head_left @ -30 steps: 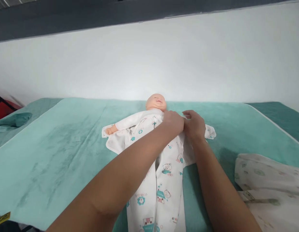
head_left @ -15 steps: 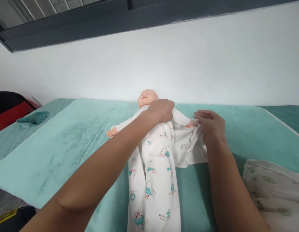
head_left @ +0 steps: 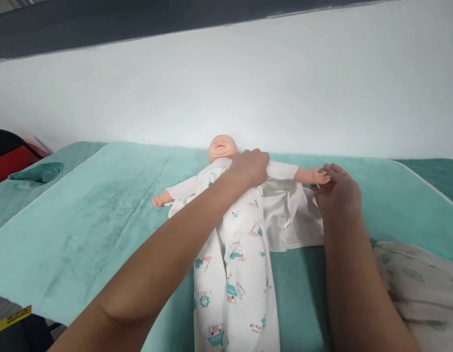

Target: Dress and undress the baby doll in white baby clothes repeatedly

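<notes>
doll [head_left: 222,148] supine mid-mat, head near the far edge | your left hand [head_left: 250,167] curled on the romper [head_left: 235,254] at its chest, grip hidden | your right hand [head_left: 338,195] loosely bent at the doll's outstretched hand, pinch unclear | teal mat [head_left: 101,210] open to the left; printed cloth [head_left: 420,288] crowds the right

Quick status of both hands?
Left hand: curled on the doll at its chest; grip cannot be told.
Right hand: open, fingers touching the doll's hand.
</notes>
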A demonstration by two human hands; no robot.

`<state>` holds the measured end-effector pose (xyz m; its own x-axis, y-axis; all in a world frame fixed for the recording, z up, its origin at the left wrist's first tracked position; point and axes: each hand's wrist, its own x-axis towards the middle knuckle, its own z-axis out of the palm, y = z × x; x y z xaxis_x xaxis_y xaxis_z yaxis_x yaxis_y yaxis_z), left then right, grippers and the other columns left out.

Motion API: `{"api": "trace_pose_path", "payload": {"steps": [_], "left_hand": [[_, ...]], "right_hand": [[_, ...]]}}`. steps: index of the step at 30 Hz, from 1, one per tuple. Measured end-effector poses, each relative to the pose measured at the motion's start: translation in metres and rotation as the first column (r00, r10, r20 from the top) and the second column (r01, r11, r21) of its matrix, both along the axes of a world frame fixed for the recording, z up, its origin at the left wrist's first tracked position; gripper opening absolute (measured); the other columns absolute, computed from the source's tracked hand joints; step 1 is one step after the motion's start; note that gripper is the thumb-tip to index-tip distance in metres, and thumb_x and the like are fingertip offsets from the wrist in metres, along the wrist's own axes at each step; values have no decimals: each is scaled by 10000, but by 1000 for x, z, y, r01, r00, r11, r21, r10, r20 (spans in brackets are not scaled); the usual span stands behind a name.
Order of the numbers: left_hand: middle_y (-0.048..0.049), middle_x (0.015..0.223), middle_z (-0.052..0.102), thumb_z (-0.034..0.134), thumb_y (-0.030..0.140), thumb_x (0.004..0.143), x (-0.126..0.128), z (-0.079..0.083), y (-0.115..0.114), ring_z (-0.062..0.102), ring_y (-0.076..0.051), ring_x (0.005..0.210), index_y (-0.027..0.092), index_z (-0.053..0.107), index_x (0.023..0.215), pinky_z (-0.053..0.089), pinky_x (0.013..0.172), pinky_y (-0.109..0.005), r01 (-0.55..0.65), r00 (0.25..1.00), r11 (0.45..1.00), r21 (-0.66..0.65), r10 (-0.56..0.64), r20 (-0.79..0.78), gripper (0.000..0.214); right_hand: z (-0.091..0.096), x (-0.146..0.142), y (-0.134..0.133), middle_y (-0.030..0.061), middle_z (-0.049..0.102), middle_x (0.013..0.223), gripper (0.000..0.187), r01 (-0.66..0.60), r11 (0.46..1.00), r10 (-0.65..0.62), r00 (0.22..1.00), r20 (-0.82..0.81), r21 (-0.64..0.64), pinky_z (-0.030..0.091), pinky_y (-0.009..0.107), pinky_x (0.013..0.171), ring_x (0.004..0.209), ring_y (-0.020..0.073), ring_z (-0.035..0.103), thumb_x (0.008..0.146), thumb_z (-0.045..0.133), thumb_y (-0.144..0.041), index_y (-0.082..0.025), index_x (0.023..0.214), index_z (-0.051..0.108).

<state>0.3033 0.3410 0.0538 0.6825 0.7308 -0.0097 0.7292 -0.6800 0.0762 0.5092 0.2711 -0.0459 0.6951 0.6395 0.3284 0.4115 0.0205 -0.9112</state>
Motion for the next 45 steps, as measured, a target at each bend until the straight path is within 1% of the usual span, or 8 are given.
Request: {"api": "trace_pose_path", "payload": {"steps": [6, 9, 12, 19, 26, 32, 39, 45], "left_hand": [[-103, 1156, 658, 443, 198, 919, -8, -17, -21, 603, -262, 1061, 179, 596, 1152, 477, 903, -397, 97, 983, 995, -13, -93, 158, 280], [-80, 1217, 647, 390, 299, 975, -45, -23, -27, 573, -242, 1148, 215, 582, 1180, 453, 981, -382, 14, 932, 1000, -9, -10, 363, 293], [-77, 1389, 532, 452, 365, 958, -88, -36, -29, 455, -231, 1326, 221, 523, 1239, 379, 1109, -379, -113, 813, 985, -130, 167, 557, 324], [-103, 1543, 268, 669, 540, 797, -132, -60, -31, 341, -259, 1412, 243, 368, 1286, 366, 1131, -390, -33, 710, 905, -424, 320, 627, 646], [-110, 1339, 464, 637, 470, 857, -119, -71, -37, 454, -265, 1257, 204, 505, 995, 424, 1005, -401, -55, 734, 998, -31, 61, 677, 328], [-62, 819, 610, 472, 474, 955, -117, -82, -53, 545, -229, 837, 195, 560, 825, 387, 764, -356, -197, 863, 943, 268, 37, 504, 320], [-19, 700, 604, 458, 643, 895, -144, -70, -55, 550, -203, 694, 202, 590, 804, 298, 616, -305, -182, 857, 980, -75, 195, 476, 469], [-12, 1032, 627, 666, 605, 749, -203, -76, -78, 580, -204, 895, 227, 544, 1163, 408, 697, -272, 32, 857, 836, -548, 259, 445, 573]], "right_hand": [[36, -33, -6, 102, 670, 937, 143, 108, 956, -50, 976, -212, 274, 511, 396, 858, 893, 225, 651, 711, 544, -183, -225, 848, 536], [45, -69, -8, 82, 685, 1043, 125, -284, 951, 279, 958, 64, 117, 479, 431, 934, 1022, 250, 624, 850, 551, -323, -237, 917, 612], [42, -100, -6, 71, 596, 1298, 216, -553, 822, 569, 803, 177, -134, 368, 445, 1071, 1255, 250, 499, 874, 556, -417, -247, 999, 601], [26, -114, 0, 79, 409, 1476, 380, -587, 759, 644, 738, 199, -281, 253, 497, 1132, 1421, 293, 297, 802, 649, -532, -266, 1045, 529], [16, -111, 3, 80, 388, 1469, 374, -601, 768, 640, 730, 240, -222, 255, 503, 1116, 1386, 302, 330, 788, 673, -533, -260, 1007, 540], [23, -120, -5, 42, 546, 993, 340, -588, 808, 565, 748, 347, -48, 419, 349, 863, 974, 207, 536, 789, 689, -434, -217, 673, 454], [18, -132, -40, -47, 380, 581, 389, -445, 886, 463, 867, 183, -132, 320, 276, 598, 616, 129, 384, 893, 517, -474, -218, 636, 376], [1, -120, -87, -26, 509, 690, 333, -589, 707, 661, 748, 68, -391, 365, 279, 617, 685, 158, 454, 839, 547, -540, -215, 774, 517]]}}
